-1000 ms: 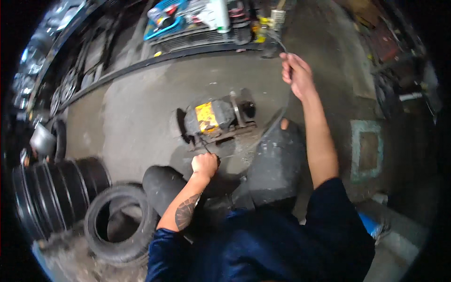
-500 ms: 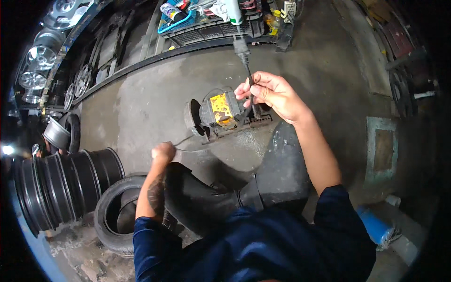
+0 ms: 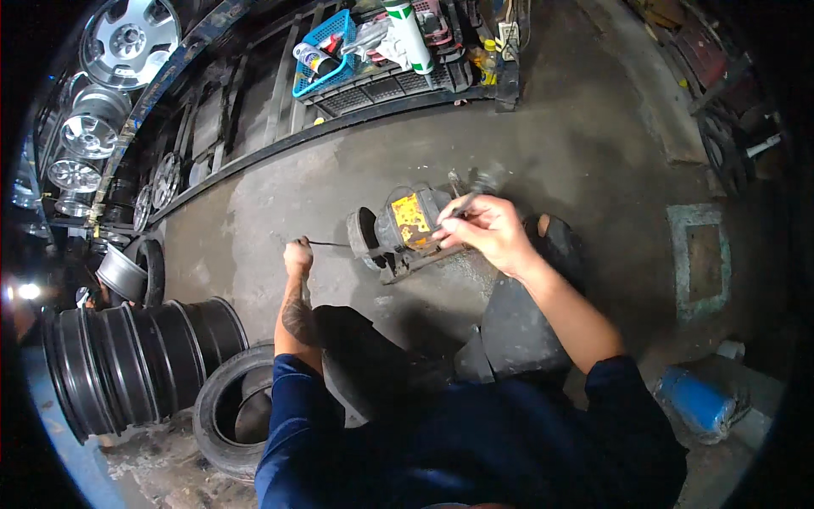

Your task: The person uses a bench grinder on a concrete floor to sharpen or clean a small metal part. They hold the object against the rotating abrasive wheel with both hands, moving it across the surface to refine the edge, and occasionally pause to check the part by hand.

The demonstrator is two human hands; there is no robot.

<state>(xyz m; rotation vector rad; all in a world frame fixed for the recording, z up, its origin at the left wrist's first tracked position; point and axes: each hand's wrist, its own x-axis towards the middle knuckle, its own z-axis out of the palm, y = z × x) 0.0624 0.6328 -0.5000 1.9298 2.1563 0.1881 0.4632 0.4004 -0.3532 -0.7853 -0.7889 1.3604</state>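
Note:
A bench grinder (image 3: 411, 222) with a worn yellow plate on its body and a round wheel (image 3: 365, 237) on its left side sits on the floor in front of me. My right hand (image 3: 496, 233) is above its right end, fingers pinched on a black power cord (image 3: 463, 205). The cord's plug (image 3: 483, 182) points away from me and is blurred. Left of the wheel, my left hand (image 3: 298, 256) is closed in a fist around a thin dark strand (image 3: 329, 244), which looks like a cord and runs toward the grinder. My knees are bent on either side.
Black steel wheel rims (image 3: 140, 360) and a tyre (image 3: 233, 407) lie at my left. Alloy wheels (image 3: 131, 42) fill a rack at far left. Ahead, a metal frame holds a black crate (image 3: 386, 93), a blue basket (image 3: 326, 51) and a white-green tube (image 3: 409, 38). A blue roll (image 3: 695, 399) lies at right.
My right hand has lowered toward the grinder with the cord, and the plug has dropped from near the crate. My left hand still grips its strand. The view has shifted slightly.

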